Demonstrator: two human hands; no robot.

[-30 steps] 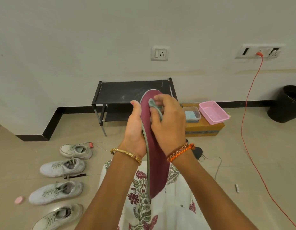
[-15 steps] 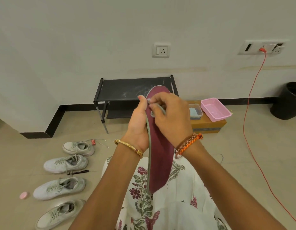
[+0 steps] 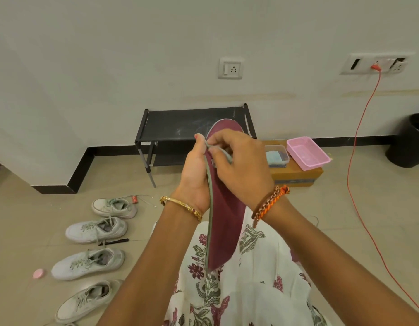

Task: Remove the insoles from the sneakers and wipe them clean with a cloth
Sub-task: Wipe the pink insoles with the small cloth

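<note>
Since a second ago the right hand point(image 3: 241, 168) has slid its small greyish cloth point(image 3: 223, 154) up the maroon insole point(image 3: 225, 208) toward the toe end, and the insole itself now stands a little higher in front of the black shoe rack point(image 3: 189, 128). Its grip is clenched on the cloth, fingers curled and pinching it against the insole's upper part. The left hand point(image 3: 195, 177) grasps the insole from behind along its grey edge, thumb tip showing at the top, holding it nearly upright over the lap with the heel end hanging down against the floral garment point(image 3: 227, 290). Judging by this, the wiping step is in hand, working the toe area. The next move likely calls for drawing the cloth back down the maroon face while the left hand keeps the insole steady. Four pale sneakers point(image 3: 95, 229) lie in a row on the floor point(image 3: 27, 231) at the left; whether any other insole is out already cannot be told.
</note>
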